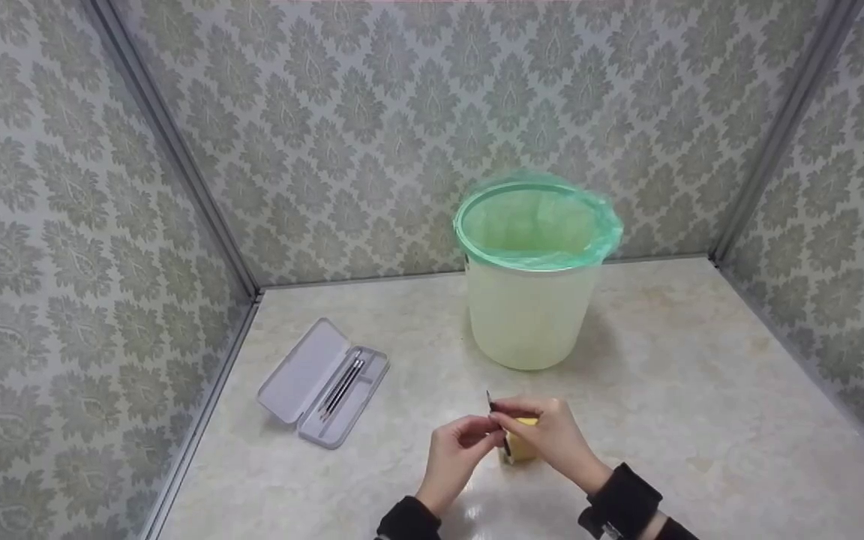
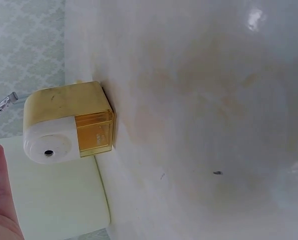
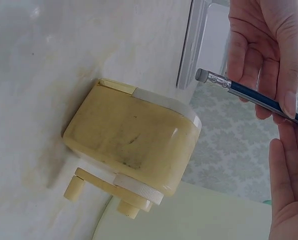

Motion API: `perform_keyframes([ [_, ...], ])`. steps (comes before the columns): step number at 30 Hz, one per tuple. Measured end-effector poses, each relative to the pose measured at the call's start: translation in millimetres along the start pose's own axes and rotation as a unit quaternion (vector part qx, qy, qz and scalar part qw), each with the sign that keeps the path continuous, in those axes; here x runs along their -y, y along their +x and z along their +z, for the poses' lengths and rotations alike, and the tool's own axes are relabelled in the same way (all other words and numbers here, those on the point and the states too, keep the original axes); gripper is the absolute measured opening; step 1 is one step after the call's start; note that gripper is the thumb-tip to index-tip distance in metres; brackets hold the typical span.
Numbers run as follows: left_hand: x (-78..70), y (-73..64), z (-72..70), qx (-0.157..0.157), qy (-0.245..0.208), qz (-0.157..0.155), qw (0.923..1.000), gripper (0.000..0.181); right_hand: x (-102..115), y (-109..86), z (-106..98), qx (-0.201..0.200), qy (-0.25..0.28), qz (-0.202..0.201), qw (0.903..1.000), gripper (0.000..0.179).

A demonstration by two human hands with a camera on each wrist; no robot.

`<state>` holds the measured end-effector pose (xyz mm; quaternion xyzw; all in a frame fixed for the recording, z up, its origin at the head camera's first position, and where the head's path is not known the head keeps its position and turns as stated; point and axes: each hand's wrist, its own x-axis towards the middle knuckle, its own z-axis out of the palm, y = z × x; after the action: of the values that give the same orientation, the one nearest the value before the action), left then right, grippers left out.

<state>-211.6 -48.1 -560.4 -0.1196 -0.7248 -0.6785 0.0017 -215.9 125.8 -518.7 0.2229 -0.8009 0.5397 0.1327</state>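
Note:
A dark pencil (image 3: 254, 96) with silver stripes and a grey eraser end is held between both hands, its point up and away. In the head view my left hand (image 1: 458, 450) pinches it by the lower part, thumb along the shaft. My right hand (image 1: 548, 435) holds it nearer the point, fingertips beside those of the left. Below the pencil stands a yellow crank pencil sharpener (image 3: 131, 132) on the table, partly hidden by the right hand from above. Its white front has a round hole, and an amber drawer (image 2: 95, 134) sits beneath.
A pale pencil case (image 1: 304, 371) lies with its lid up on the left, several pencils (image 1: 342, 386) inside. Behind the hands stands a tall pale bin (image 1: 529, 315) with a green liner (image 1: 537, 259). Patterned panels (image 1: 402, 135) enclose the marbled table (image 1: 672, 420).

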Motion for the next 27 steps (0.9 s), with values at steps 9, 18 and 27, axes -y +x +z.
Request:
perform_keyframes([
  [9,-1.4,3.2,-3.9,-0.030,-0.048,-0.028,0.9980,0.023,-3,-3.8,1,0.006,0.024,0.023,0.9994,0.028],
  [18,-3.2,1.3,-9.9,-0.083,-0.073,-0.039,0.9932,0.026,-13,-16.2,8,0.005,-0.005,-0.023,0.9997,0.028],
  [27,-5.7,-1.5,-11.9,-0.081,-0.086,-0.042,0.9921,0.029,-21,-22.6,14,0.003,-0.024,-0.049,0.9985,0.018],
])
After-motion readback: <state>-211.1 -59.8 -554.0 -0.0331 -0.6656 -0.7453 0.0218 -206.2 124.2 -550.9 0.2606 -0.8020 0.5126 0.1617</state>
